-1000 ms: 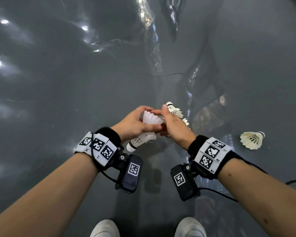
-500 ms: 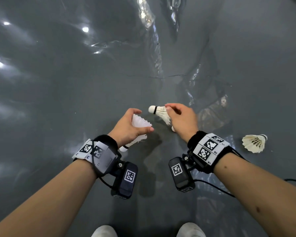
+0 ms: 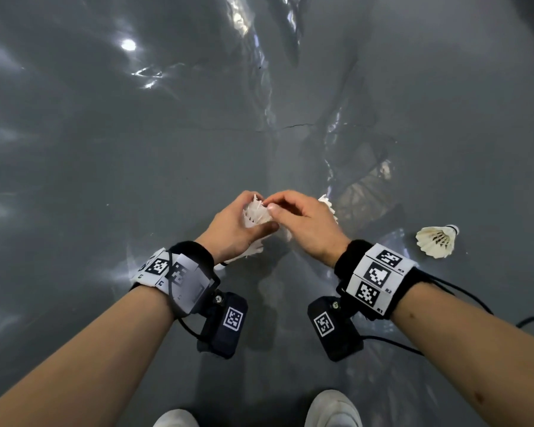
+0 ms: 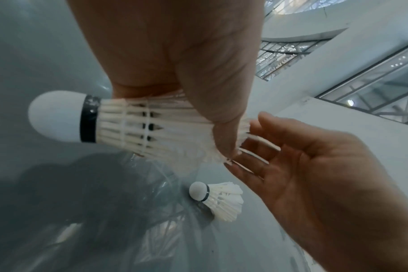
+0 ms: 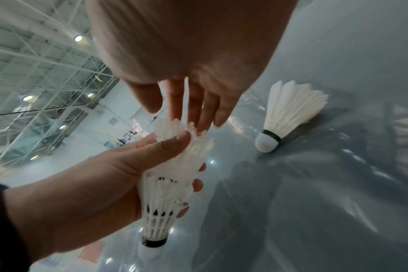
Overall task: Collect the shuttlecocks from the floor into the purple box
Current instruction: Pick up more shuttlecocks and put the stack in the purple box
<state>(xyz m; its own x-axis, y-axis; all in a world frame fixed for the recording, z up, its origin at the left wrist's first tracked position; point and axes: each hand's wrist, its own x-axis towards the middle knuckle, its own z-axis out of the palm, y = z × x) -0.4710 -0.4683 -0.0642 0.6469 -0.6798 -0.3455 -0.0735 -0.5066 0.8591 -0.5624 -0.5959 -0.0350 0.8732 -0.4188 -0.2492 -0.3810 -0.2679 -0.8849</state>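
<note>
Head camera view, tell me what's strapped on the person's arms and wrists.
Both forearms are bare, with no sleeves. Each wrist wears a black cuff wrapped in a white band of square black-and-white marker tags: left, right. A small black camera box with its own tag hangs below each wrist, with thin black cables running off.

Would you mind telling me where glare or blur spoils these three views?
Head view: lamp glare streaks the glossy grey floor; left wristband tags smeared. Left wrist view: held shuttlecock stack sharp, right hand soft. Right wrist view: palm overhead blurred, floor shuttlecock clear.
</note>
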